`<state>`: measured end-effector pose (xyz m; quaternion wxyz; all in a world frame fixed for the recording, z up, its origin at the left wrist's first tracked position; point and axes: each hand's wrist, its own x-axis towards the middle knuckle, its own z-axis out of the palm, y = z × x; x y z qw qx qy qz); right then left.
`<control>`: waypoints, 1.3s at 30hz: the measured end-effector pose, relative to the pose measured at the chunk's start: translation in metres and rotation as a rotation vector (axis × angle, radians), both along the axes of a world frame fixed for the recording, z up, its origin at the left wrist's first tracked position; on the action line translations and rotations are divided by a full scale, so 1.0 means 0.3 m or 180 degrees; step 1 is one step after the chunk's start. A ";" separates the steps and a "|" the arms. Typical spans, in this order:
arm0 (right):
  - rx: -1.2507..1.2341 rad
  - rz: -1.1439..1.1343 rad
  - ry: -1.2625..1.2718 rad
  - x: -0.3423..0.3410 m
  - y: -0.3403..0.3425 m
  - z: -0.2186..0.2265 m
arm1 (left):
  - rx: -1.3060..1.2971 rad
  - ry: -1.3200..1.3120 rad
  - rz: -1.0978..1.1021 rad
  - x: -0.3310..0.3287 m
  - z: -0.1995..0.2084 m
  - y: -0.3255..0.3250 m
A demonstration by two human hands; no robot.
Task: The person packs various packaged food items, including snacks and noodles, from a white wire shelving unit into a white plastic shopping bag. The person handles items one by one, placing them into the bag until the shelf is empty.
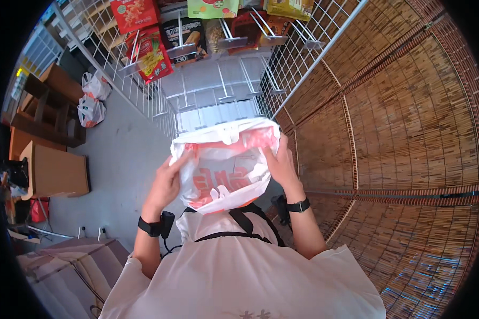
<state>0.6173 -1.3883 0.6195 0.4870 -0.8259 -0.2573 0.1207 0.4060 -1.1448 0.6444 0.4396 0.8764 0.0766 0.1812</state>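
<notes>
Between my two hands hangs a white plastic shopping bag with red print, its mouth spread wide toward me. My left hand grips the left side of the rim, thumb over the inside edge. On the opposite side my right hand pinches the rim, its thumb also inside. Through the opening I see pale plastic and red lettering; a small white piece at the right inside is too crumpled to make out. Beyond the bag stands a white wire display rack, with snack packets hanging from its hooks.
Bamboo blinds form a wall close on my right. At left on the grey floor stand a cardboard box, brown shelving and filled plastic bags. A striped cloth-covered object is at the lower left.
</notes>
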 end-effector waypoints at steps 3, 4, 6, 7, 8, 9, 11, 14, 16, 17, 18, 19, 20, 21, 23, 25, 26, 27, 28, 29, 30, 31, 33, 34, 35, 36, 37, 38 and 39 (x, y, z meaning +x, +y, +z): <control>0.0026 0.0377 -0.0804 -0.016 0.073 0.059 | 0.0638 0.0592 -0.0154 -0.001 0.045 0.029; -0.0010 0.0395 -0.0890 -0.021 0.096 0.073 | 0.0576 0.0810 -0.0003 0.003 0.052 0.037; -0.0087 0.0433 -0.1068 -0.025 0.141 0.094 | 0.0586 0.0807 0.0481 0.014 0.089 0.039; -0.0117 0.0421 -0.1078 -0.017 0.159 0.092 | 0.0586 0.0802 0.0726 0.015 0.100 0.049; -0.0147 0.0414 -0.1088 -0.007 0.175 0.083 | 0.0490 0.0833 0.0781 0.012 0.099 0.068; -0.0171 0.0396 -0.1101 0.007 0.191 0.080 | 0.0401 0.0861 0.0828 0.015 0.097 0.090; -0.0532 0.0234 -0.1063 0.012 0.224 0.100 | 0.0264 0.0987 0.0822 0.012 0.084 0.142; -0.1521 0.0004 -0.1883 -0.062 0.327 0.135 | 0.0182 0.1073 0.0556 -0.010 0.038 0.239; -0.1943 0.0259 -0.2625 -0.147 0.438 0.099 | 0.0246 0.0909 0.0232 -0.015 0.030 0.285; -0.1455 0.1106 -0.2414 -0.185 0.505 0.063 | -0.0332 0.1562 0.0092 -0.010 0.061 0.307; -0.0967 0.1928 -0.2165 -0.213 0.570 0.021 | -0.0364 0.1488 -0.0007 -0.010 0.071 0.326; -0.0909 0.2071 -0.1792 -0.223 0.630 -0.013 | -0.0403 0.1399 -0.0104 -0.016 0.078 0.341; -0.0851 0.2213 -0.1417 -0.227 0.690 -0.048 | -0.0441 0.1310 -0.0198 -0.029 0.083 0.362; -0.0791 0.2347 -0.1046 -0.217 0.741 -0.089 | -0.0530 0.1267 -0.0185 -0.042 0.088 0.389; -0.1696 0.2319 -0.1204 -0.165 0.817 -0.152 | -0.0701 0.1340 0.0190 -0.096 0.098 0.457; -0.1828 0.2128 -0.1926 -0.139 0.847 -0.220 | -0.0963 0.1502 0.0604 -0.169 0.082 0.531; -0.1814 0.2042 -0.2035 -0.133 0.851 -0.243 | -0.0959 0.1362 0.0683 -0.209 0.064 0.571; -0.1803 0.1978 -0.2146 -0.133 0.858 -0.240 | -0.0971 0.1221 0.0780 -0.255 0.031 0.603; -0.1796 0.1918 -0.2273 -0.120 0.868 -0.232 | -0.0988 0.1065 0.0880 -0.297 -0.004 0.633; -0.1780 0.2064 -0.2237 -0.089 0.876 -0.247 | -0.0922 0.1084 0.0931 -0.340 -0.040 0.662; -0.1780 0.2211 -0.2189 -0.056 0.887 -0.249 | -0.1056 0.1105 0.1042 -0.352 -0.044 0.665; -0.1782 0.2352 -0.2138 -0.034 0.903 -0.252 | -0.1191 0.1125 0.1147 -0.362 -0.036 0.666; -0.1009 0.2562 -0.1247 -0.043 0.937 -0.175 | -0.1390 0.1206 0.1277 -0.371 -0.014 0.666; -0.0627 0.2616 -0.0803 -0.060 0.959 -0.108 | -0.1444 0.1254 0.1297 -0.364 0.004 0.663; -0.0460 0.2750 -0.0576 -0.079 0.982 -0.079 | -0.1492 0.1298 0.1288 -0.350 0.010 0.662; -0.0293 0.2819 -0.0159 -0.105 1.005 -0.050 | -0.1517 0.1208 0.1150 -0.344 0.007 0.664; -0.0110 0.2879 0.0264 -0.130 1.029 -0.039 | -0.1533 0.1124 0.1020 -0.341 -0.001 0.660; -0.0227 0.3111 0.0114 -0.150 1.055 -0.046 | -0.1549 0.1040 0.0882 -0.331 -0.007 0.657; -0.0339 0.3350 -0.0031 -0.171 1.086 -0.057 | -0.1558 0.1105 0.0760 -0.317 -0.009 0.656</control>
